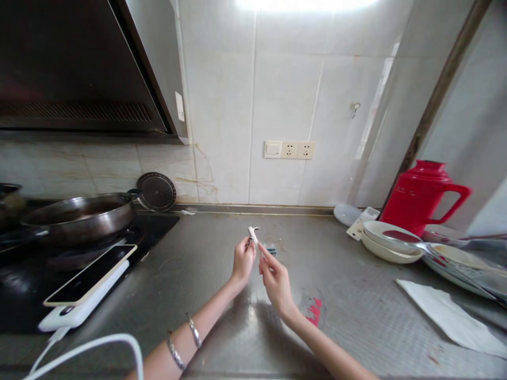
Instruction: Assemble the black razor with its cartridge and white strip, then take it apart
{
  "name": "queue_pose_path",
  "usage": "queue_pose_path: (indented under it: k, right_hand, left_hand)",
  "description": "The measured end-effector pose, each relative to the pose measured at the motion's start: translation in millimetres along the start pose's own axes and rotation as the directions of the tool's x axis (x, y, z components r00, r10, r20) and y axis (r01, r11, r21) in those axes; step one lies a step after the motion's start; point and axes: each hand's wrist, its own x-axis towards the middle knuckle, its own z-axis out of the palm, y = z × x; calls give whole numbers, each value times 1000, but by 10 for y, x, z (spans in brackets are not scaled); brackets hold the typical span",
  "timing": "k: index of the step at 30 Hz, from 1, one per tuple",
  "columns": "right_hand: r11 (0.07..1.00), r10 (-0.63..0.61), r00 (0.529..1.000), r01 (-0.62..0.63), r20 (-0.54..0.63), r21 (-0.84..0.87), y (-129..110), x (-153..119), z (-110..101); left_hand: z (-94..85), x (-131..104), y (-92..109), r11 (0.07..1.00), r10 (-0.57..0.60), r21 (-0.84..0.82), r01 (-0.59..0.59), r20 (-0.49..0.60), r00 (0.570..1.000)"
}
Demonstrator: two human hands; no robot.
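A small white stick-like object (pixel 253 235) stands up between my two hands, above the middle of the steel counter (pixel 206 243). My left hand (pixel 243 259) is closed near its lower left side, with a small dark piece showing at the fingertips. From the right, my right hand (pixel 274 274) touches the white object, its index finger stretched along it and the other fingers curled. A thin dark tip sticks out at the object's top. Just behind my right fingers, a small clear and teal item (pixel 270 248) lies on the counter.
On the left, a steel pan (pixel 79 219) sits on the black stove, with a phone (pixel 93 274) on a white power bank (pixel 85 306) and cable nearby. At right are a red thermos (pixel 415 195), stacked bowls (pixel 390 253) and a white paper (pixel 451 316).
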Motion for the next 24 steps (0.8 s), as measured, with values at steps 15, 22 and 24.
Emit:
queue_pose_path:
  k: [15, 22, 24]
  right_hand:
    - [998, -51, 997, 49, -61, -41, 103, 147, -122]
    - [999, -34, 998, 32, -56, -38, 109, 154, -148]
    - [999, -33, 997, 32, -72, -20, 104, 147, -141]
  left_hand:
    - [-26, 10, 36, 997, -81, -16, 81, 10, 997]
    - [-29, 11, 24, 996, -87, -14, 87, 9, 996]
    - [-29, 10, 29, 996, -87, -21, 87, 9, 996]
